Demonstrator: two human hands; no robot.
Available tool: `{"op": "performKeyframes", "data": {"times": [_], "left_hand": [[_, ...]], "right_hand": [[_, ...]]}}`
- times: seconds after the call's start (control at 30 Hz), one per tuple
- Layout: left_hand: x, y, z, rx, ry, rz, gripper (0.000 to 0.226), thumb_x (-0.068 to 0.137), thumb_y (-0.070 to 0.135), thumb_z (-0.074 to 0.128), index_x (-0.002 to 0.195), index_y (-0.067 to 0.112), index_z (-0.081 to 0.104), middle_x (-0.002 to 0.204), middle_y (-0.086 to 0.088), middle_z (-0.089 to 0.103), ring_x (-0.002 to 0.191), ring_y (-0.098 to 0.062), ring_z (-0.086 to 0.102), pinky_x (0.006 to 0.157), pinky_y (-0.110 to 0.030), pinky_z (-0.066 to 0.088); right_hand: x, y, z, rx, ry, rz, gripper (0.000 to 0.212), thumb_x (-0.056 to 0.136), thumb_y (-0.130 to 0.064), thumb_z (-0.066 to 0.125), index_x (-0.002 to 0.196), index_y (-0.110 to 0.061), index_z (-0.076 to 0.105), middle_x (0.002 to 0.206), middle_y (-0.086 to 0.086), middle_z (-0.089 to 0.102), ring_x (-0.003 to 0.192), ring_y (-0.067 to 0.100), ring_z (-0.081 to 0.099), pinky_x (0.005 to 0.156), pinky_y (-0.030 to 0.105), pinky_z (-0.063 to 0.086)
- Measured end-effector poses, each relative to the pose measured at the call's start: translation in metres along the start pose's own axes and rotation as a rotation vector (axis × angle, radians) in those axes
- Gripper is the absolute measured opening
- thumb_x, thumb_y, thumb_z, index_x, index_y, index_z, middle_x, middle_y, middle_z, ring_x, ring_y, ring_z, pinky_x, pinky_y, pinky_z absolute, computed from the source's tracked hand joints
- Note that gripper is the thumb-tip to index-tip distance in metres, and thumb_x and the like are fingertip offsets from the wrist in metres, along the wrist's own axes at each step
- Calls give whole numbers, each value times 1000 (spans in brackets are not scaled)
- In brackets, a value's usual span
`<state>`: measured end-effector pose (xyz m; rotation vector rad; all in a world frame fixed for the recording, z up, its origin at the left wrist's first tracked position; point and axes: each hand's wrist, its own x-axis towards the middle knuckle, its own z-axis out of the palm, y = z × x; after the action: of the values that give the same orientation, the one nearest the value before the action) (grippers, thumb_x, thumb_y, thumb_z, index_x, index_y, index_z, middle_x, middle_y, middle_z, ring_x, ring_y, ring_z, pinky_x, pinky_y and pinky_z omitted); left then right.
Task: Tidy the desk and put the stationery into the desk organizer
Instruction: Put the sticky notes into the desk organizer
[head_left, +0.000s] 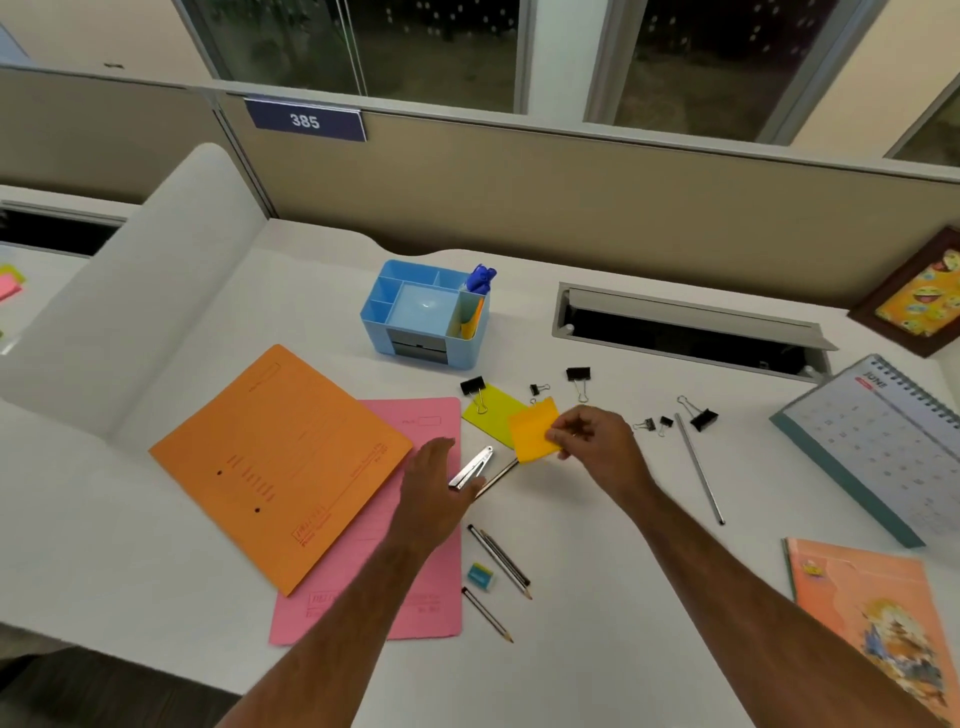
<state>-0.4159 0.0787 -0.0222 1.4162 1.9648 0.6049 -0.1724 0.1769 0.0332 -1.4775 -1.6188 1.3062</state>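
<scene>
A blue desk organizer (415, 317) stands at the back centre of the white desk (597, 597), with blue pens (481, 278) in its right slot. My right hand (597, 441) pinches an orange sticky-note pad (534, 434) lifted just above a yellow-green pad (491, 410). My left hand (434, 486) hovers flat, fingers apart, over the pink folder (431, 426), beside a metal stapler (470, 467). Several black binder clips (577, 375) lie scattered behind my right hand. Pencils (501, 558) and a small eraser (480, 576) lie near my left forearm.
An orange folder (275, 462) overlaps the pink one at the left. A long grey pencil (698, 467) lies at the right, near a desk calendar (878, 447) and an orange notebook (872, 623). A cable slot (691, 327) and a framed picture (919, 296) are behind.
</scene>
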Motion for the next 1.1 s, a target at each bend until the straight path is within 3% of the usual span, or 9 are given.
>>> {"op": "performKeyframes", "data": {"times": [0.13,0.27,0.47,0.67,0.77,0.87,0.97,1.1], "left_hand": [[5,-24,4,111,-45,25,92,94,62,63,164,19,22,172,0,18,159,-19,12,123,-33,9],[7,-38,12,188,-17,82,103,90,76,54,166,17,16,173,0,15,160,-18,11,126,-33,7],[10,-43,19,235,12,132,112,84,91,32,166,17,13,174,1,13,160,-16,9,128,-34,6],[11,-49,20,273,5,153,110,87,86,44,167,16,14,174,2,11,160,-16,8,128,-34,5],[10,-51,21,258,12,155,109,88,87,43,166,17,15,174,3,13,159,-13,8,128,-34,7],[11,-51,22,262,10,145,109,87,90,37,166,19,14,174,4,12,159,-10,5,127,-32,5],[11,-49,22,250,9,131,107,88,90,34,166,20,14,174,3,12,158,-10,5,127,-32,5],[14,-39,21,203,23,95,105,88,89,37,166,20,19,172,4,19,158,-10,10,125,-30,3]], "right_hand": [[37,-27,15,11,17,-82,10,88,-9,78,98,-12,77,81,-2,76,68,14,73,69,25,58],[73,-52,30,6,37,-139,20,94,-15,74,113,-11,76,90,3,77,76,13,72,71,29,59],[124,-73,51,-102,78,-238,25,100,-17,64,122,-9,72,107,2,75,80,5,71,75,12,52],[160,-76,66,-387,44,-280,28,104,-24,58,124,-10,71,120,6,74,100,19,68,91,31,53],[168,-76,69,-466,-17,-282,29,105,-28,53,125,-15,71,120,2,74,95,19,68,89,35,55],[168,-74,70,-449,-13,-257,30,105,-33,53,127,-20,69,116,-2,72,89,12,66,79,28,52],[159,-66,67,-428,38,-225,22,103,-36,55,116,-25,68,102,-10,69,77,6,63,68,24,48],[137,-41,62,-384,60,-126,13,100,-30,58,105,-23,68,94,-14,66,71,9,63,71,31,54]]}}
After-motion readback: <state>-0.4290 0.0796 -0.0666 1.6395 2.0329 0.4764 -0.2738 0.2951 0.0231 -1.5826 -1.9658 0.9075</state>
